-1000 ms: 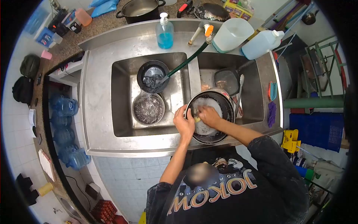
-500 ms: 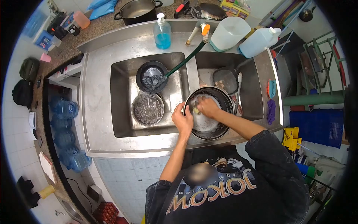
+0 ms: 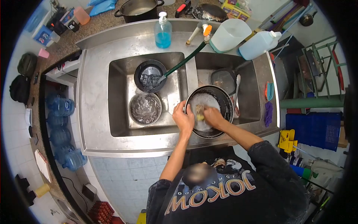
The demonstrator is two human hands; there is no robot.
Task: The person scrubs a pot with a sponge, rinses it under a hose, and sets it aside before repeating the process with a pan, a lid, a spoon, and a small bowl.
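A large dark pot with white suds inside stands tilted toward the camera at the front of the sink's divider. My left hand is closed on its left rim, by the handle. Inside the pot, my right hand grips a yellowish scrubbing sponge against the soapy inner surface. In the left basin, a green hose runs into a dark pan holding water. Just in front of that pan sits a round metal lid or pan streaked with suds.
The right basin holds a dark square pan and metal tongs. Behind the basins stand a blue soap bottle, an open plastic container and a white jug. A purple cloth lies at the right edge.
My right hand has moved slightly right and down inside the pot, and the sponge shows more. The camera view has shifted a little.
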